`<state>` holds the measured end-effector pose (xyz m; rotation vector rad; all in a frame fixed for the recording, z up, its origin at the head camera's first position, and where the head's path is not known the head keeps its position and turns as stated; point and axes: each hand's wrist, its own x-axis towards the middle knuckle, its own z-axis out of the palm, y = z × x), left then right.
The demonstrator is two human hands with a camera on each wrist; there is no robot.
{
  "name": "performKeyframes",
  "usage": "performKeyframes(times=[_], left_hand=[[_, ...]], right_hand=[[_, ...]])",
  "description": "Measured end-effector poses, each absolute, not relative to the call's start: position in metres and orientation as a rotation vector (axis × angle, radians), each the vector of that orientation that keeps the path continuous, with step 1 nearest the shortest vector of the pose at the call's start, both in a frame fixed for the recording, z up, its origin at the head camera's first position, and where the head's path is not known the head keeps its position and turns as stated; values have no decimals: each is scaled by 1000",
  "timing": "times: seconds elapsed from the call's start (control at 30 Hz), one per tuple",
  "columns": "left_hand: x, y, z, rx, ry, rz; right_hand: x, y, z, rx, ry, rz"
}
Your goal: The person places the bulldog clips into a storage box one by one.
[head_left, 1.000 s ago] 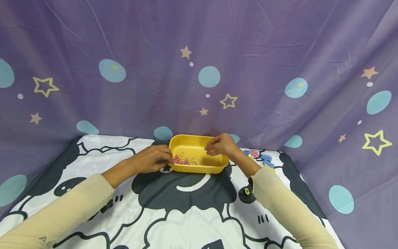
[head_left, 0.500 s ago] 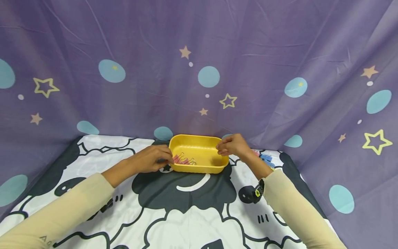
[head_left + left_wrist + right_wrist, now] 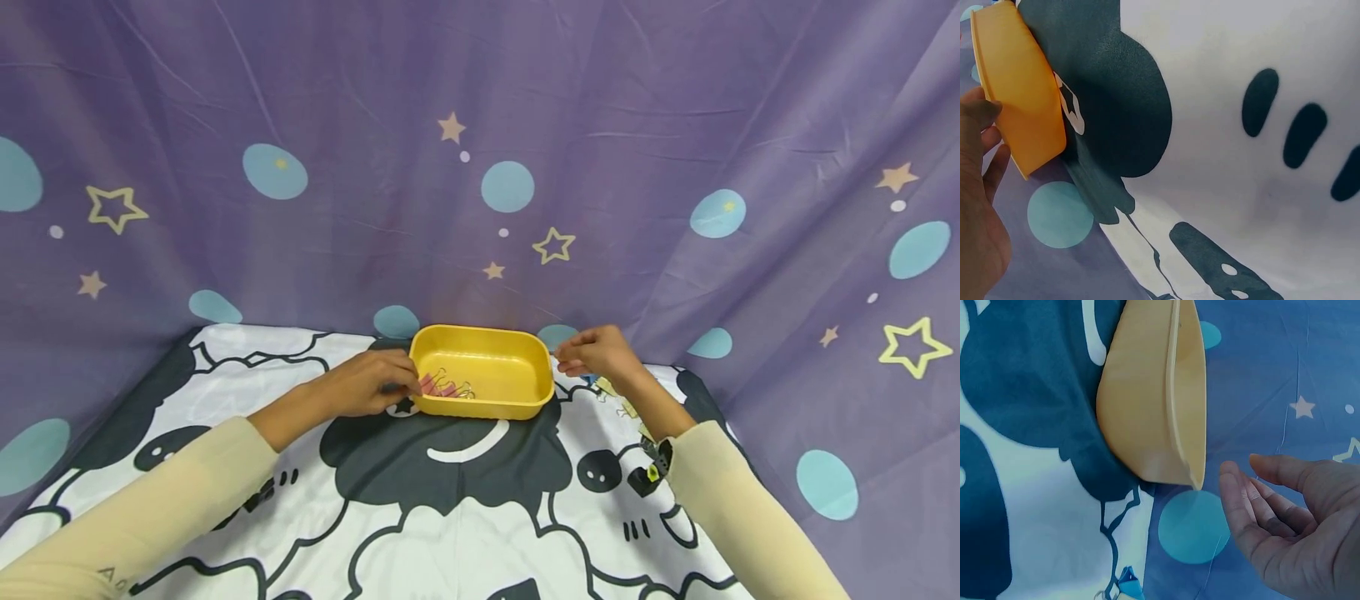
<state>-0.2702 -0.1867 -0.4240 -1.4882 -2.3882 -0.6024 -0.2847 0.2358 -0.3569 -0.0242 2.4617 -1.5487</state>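
Observation:
A yellow plastic tray (image 3: pixel 498 367) stands near the back of the table; pink binder clips (image 3: pixel 442 387) lie in its left front corner. At its left end, my left hand (image 3: pixel 371 383) pinches the rim, thumb over the edge, as the left wrist view of the hand (image 3: pixel 982 150) and tray (image 3: pixel 1025 94) shows. My right hand (image 3: pixel 600 352) hovers just past the tray's right end, apart from it. Its fingers (image 3: pixel 1244 512) are loosely bent, thumb apart, with nothing between them. Below it lie blue binder clips (image 3: pixel 1130 584) and yellow clips (image 3: pixel 630 408), partly hidden by the forearm.
A black-and-white patterned cloth (image 3: pixel 457 542) covers the table. Close behind the tray hangs a purple curtain (image 3: pixel 360 208) with stars and dots; it also runs along the right side.
My right hand has moved right, from over the tray to beyond its right end. Its forearm now covers different loose clips. My left hand and the tray have stayed put.

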Motion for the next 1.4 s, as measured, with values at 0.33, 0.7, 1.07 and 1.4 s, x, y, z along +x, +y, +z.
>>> performKeyframes(times=[0.33,0.7,1.07,1.4], left_hand=[[-269,-186,-424,-1487,-2391,-607],[-268,-186,-422,-1480,-2415,-581],[-267,-187,-417,-1461,-2443,-564],[-267,-184,-416,-1472,-2460,-591]], right_hand=[[-274,254,-369,-13,2408,-1608],[-264,275,-382,5,2427,-1578],[-250,304,-382,63,2451,-1554],[-230,339,-387,173,2532,-1437]])
